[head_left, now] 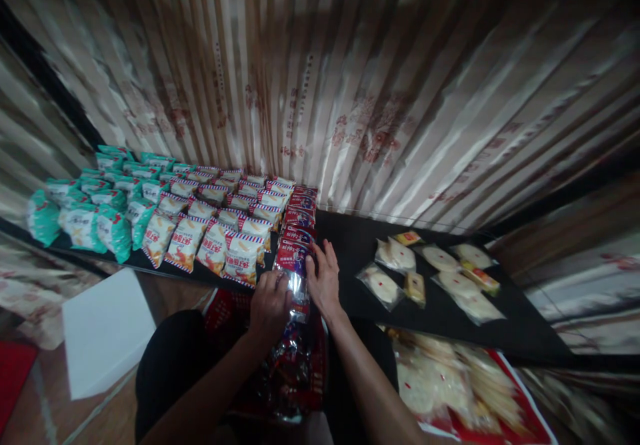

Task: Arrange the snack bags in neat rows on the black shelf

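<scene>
A row of red-and-purple snack packets (296, 234) runs toward me along the black table, and its near end hangs over the front edge. My left hand (271, 304) is at the left side of the nearest packet, its fingers curled in against the shiny wrapper. On the right side, my right hand (326, 281) touches the same row with thumb and fingers stretched out. Below the hands, a red basket (219, 312) between my knees holds more dark, shiny packets (293, 358). The packets' lower ends are partly hidden in shadow.
Rows of white-and-orange snack bags (187, 240) and teal bags (83, 222) stand left on the black table (345, 232). Flat round wrapped crackers (440, 258) lie right. A red tray of crackers (520, 392) sits below; a white box (107, 332) is on the floor. Pleated curtains (320, 98) hang behind.
</scene>
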Demonstrator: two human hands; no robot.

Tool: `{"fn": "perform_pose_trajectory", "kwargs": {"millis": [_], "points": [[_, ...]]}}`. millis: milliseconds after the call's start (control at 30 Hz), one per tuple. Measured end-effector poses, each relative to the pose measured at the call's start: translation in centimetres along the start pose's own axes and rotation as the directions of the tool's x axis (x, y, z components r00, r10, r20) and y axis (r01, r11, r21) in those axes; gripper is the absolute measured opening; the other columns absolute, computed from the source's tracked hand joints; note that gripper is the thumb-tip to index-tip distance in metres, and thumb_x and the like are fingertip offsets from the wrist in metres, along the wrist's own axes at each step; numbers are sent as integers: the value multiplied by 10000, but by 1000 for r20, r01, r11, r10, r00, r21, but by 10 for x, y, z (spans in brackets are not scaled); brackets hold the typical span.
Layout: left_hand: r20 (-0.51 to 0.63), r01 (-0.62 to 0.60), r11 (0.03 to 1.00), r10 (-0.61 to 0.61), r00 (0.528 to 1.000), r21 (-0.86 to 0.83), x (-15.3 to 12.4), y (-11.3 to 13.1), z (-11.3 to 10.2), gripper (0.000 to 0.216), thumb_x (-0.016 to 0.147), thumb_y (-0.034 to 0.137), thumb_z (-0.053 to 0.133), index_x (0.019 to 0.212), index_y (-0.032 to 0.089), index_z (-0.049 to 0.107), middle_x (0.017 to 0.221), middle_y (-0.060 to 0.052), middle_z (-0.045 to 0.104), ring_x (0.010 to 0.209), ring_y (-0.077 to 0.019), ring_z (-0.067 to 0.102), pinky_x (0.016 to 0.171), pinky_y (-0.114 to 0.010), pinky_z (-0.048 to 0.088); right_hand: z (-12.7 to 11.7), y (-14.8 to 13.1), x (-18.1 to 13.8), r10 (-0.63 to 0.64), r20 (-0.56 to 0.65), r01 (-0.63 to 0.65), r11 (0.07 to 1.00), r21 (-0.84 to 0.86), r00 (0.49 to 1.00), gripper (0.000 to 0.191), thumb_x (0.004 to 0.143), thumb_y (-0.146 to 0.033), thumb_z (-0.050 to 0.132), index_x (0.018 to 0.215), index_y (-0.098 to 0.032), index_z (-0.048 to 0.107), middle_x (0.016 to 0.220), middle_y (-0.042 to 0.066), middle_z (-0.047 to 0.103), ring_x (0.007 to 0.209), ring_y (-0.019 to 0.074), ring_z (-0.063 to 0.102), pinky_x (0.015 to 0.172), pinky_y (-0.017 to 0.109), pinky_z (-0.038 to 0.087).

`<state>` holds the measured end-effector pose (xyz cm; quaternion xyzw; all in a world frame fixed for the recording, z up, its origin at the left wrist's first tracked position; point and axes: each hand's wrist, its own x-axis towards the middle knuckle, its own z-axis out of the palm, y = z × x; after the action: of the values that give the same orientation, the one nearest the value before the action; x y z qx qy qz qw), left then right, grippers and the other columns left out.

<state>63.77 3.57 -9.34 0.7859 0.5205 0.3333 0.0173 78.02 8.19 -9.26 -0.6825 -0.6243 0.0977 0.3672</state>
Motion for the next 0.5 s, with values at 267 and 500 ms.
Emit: {"fn": "perform_pose_trajectory", "kwargs": {"millis": [267,500], "points": [[-79,-12,988,0,997,-152,-15,4,-17,215,902,178,400,884,172,614,881,-65,632,848,-171,557,801,-321,480,-25,0,-56,331,-199,-215,869,446,922,407,863,-459,416,1120,-160,516,1090,115,595,1015,203,560,917,373,425],[367,268,948,-191,910,-172,-90,-2,-15,215,873,185,420,867,196,634,892,-52,662,805,-146,626,733,-263,504,8,8,-145,706,194,-639,445,627,681,354,746,-525,522,931,-224,545,735,-14,578,672,146,560,653,269,476]]}}
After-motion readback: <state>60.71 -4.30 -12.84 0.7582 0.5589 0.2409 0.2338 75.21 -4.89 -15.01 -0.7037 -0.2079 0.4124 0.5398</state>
